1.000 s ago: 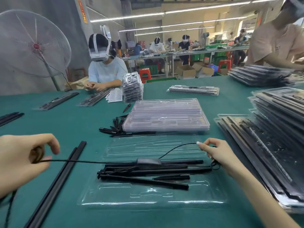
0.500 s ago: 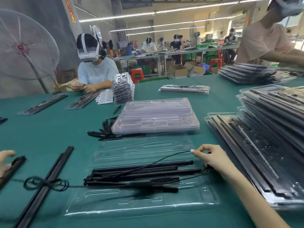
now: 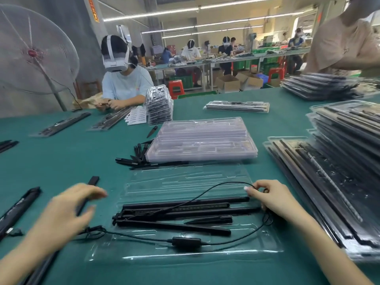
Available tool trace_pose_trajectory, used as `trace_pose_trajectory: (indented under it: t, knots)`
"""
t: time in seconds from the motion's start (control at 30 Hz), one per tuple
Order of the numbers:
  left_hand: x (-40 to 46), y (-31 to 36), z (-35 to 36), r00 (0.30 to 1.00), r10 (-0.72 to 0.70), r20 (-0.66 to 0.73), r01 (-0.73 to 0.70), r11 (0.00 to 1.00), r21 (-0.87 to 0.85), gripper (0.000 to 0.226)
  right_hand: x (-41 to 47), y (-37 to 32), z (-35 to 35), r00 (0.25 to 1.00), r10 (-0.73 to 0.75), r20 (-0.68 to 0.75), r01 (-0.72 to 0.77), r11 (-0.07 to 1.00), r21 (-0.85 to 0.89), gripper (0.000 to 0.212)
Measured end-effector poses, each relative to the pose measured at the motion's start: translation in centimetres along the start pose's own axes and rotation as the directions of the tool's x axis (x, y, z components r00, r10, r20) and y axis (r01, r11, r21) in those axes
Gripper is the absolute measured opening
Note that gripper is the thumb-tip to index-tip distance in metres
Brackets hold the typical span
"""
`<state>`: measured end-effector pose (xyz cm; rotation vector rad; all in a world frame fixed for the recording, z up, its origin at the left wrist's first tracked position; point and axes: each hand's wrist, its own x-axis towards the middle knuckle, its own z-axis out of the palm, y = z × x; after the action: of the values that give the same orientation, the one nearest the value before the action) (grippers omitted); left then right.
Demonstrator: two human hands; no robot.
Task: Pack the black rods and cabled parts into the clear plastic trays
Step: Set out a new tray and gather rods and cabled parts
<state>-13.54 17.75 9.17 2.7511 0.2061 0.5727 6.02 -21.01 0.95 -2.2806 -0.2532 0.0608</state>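
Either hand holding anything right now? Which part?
The right hand pinches the thin black cable at its looped end by the tray's right side. The left hand is blurred, fingers spread over the long black rod, gripping nothing visible.

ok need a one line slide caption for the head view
Right hand pinches a black cable over rods in a clear tray; left hand open, blurred.

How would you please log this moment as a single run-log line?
right hand: pinches cable | left hand: open above long rod | black rods, inline box: in open clear tray
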Motion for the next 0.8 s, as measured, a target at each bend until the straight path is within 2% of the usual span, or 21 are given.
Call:
trace_pose_trajectory:
  t: [0.07,0.1,0.17,0.23,0.3,0.4,0.47,0.53,0.7,0.8]
  knots:
    - [-1.0,5.6,2.6,0.962,0.236,0.135,-0.235,0.972,-0.027,0.027,-0.3,0.0,-0.1,1.0,-0.006,-0.002,0.006,1.0,0.014,0.03]
    - [-1.6,7.4,4.1,0.93,0.337,0.15,-0.338,0.941,-0.019,0.024,-0.3,0.0,-0.1,1.0,-0.012,-0.004,0.012,1.0,0.021,0.029]
    - [-2.1,9.8,6.2,0.85,0.488,0.199,-0.495,0.869,-0.015,0.017,-0.4,0.0,-0.1,1.0,-0.017,-0.007,0.017,1.0,0.024,0.028]
    - [-2.0,11.0,7.8,0.811,0.547,0.207,-0.555,0.832,-0.026,0.033,-0.4,0.0,0.0,1.0,-0.022,-0.017,0.023,1.0,0.022,0.029]
    - [-2.0,11.1,8.8,0.823,0.538,0.18,-0.529,0.843,-0.101,0.017,-0.3,0.1,0.2,0.999,-0.033,-0.029,0.033,0.999,0.004,0.03]
    - [-2.1,10.4,9.6,0.881,0.424,0.21,-0.385,0.9,-0.205,0.032,-0.2,0.2,0.3,0.999,-0.035,-0.039,0.034,0.999,-0.021,0.032]
    - [-2.4,10.0,10.0,0.901,0.381,0.206,-0.335,0.915,-0.227,0.026,-0.2,0.3,0.4,0.998,-0.036,-0.043,0.035,0.999,-0.02,0.031]
    - [-2.5,9.8,10.0,0.91,0.366,0.194,-0.326,0.922,-0.208,0.019,-0.2,0.3,0.5,0.998,-0.039,-0.045,0.039,0.999,-0.015,0.031]
    - [-3.1,9.9,10.1,0.893,0.426,0.148,-0.396,0.898,-0.193,0.02,-0.3,0.3,0.6,0.997,-0.052,-0.058,0.048,0.997,-0.059,0.032]
    - [-2.7,9.4,9.9,0.889,0.409,0.205,-0.354,0.899,-0.257,0.023,-0.3,0.3,0.6,0.997,-0.058,-0.056,0.053,0.995,-0.079,0.032]
